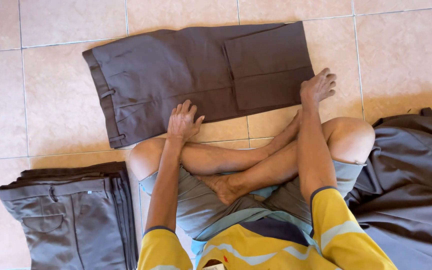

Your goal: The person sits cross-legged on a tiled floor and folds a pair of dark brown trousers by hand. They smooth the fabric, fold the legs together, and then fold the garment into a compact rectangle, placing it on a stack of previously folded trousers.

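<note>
Nearest my camera I see the yellow striped shirt [256, 247] and the crossed bare legs [246, 162] of the seated person, which I take as the landmark for everything else. To the left of the crossed legs, a stack of folded grey-brown trousers [71, 217] lies on the tiled floor [51, 100], waistband and back pocket uppermost. To the right of the legs, touching the right knee, a loose heap of the same dark cloth [411, 185] is spread unfolded. Just beyond the left knee, my left hand [183, 121] lies flat with fingers spread, palm down on the near edge of the brown trousers [196, 75]; it presses and grips nothing. Beyond the right knee, my right hand [317, 86] is likewise open, fingers fanned, its fingertips at the right-hand corner of the same garment where the leg ends are doubled back. These brown trousers lie farthest from the legs, flat on the tiles, waistband with belt loops pointing left and the lower legs folded over into a rectangle on the right. Pale tiles with thin grout lines fill the view beyond.
</note>
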